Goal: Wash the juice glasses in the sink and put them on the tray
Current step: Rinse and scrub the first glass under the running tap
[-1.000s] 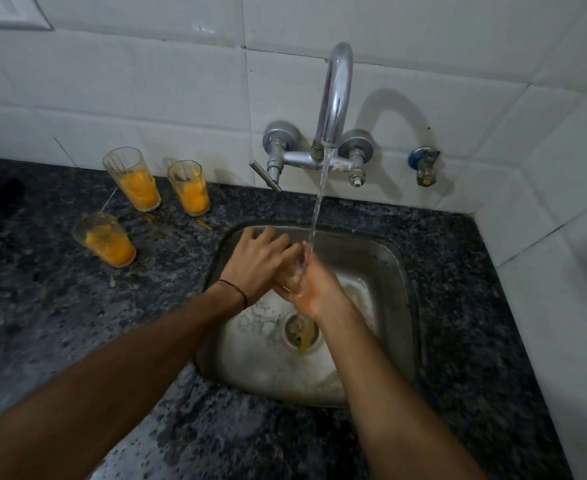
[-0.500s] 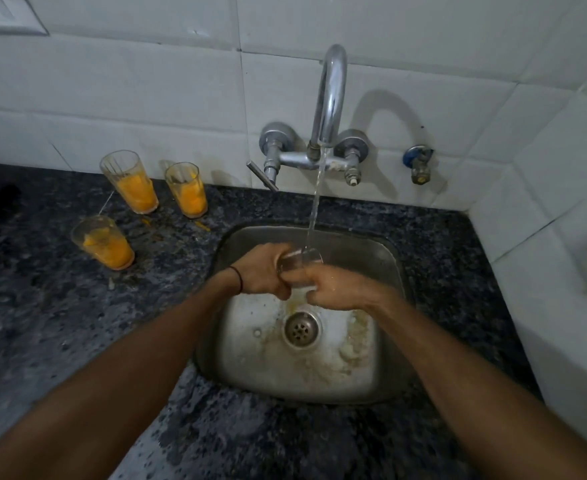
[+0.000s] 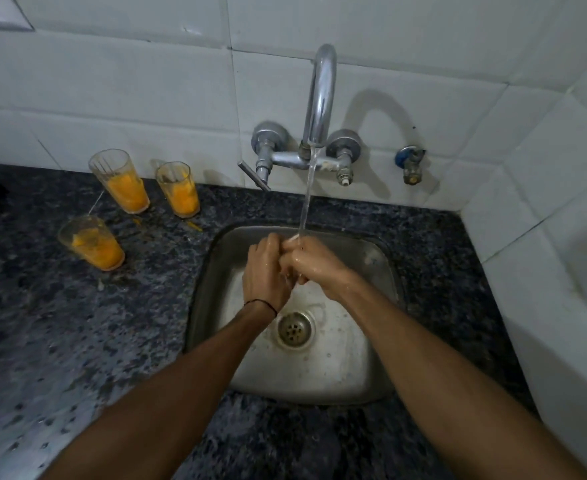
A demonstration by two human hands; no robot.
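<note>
Head view looks down on a steel sink (image 3: pixel 378 271) set in a dark speckled desk (image 3: pixel 77 341); both hands meet over the basin under a thin water stream (image 3: pixel 307 195) that falls from the curved tap (image 3: pixel 321 98). Left hand (image 3: pixel 266 271) shows its back, its fingers curled inward; right hand (image 3: pixel 314 268) is wet, its fingers curled toward the left. Both hands clamp on a clear glass (image 3: pixel 290 240) that is almost wholly hidden between them; only a pale edge shows at the top, where the water lands. A thin black band (image 3: pixel 261 303) circles the left wrist; the drain (image 3: pixel 294 328) lies below the hands.

On the desk left of the sink stand three more glasses part-filled with orange juice: the back-left juice glass (image 3: pixel 120 181) and back-right juice glass (image 3: pixel 178 190) near the white tiled wall (image 3: pixel 146 81), the front juice glass (image 3: pixel 93 242) nearer the camera; orange spill marks (image 3: pixel 195 226) lie between them and the sink. A small valve (image 3: pixel 410 164) sits on the wall right of the tap.
</note>
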